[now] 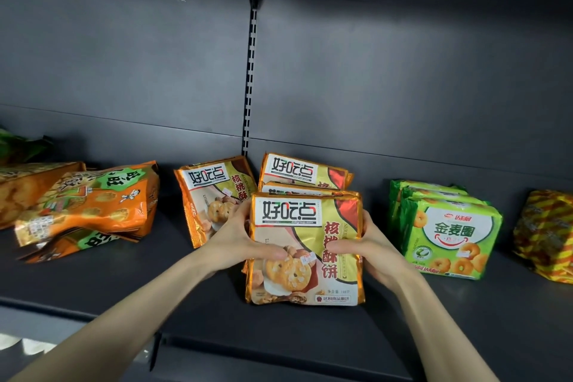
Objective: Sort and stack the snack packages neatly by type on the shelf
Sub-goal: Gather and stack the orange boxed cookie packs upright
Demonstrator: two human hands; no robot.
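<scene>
**Cookie pack held mid-shelf**

The left hand (pixel 245 242) and right hand (pixel 372 248) grasp the front cookie pack (pixel 305 226) at centre frame, fingers (pixel 368 220) curled round its sides. Matching packs (pixel 304 172) crowd behind and left. Green packs (pixel 449 236) stand right, orange bags (pixel 90 205) far left. The shelf (pixel 186 298) has open room along its front edge.

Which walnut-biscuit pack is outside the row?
The tilted pack left of the row, partly behind the left hand. The rest line up behind the front pack, which the right hand also grips.
</scene>
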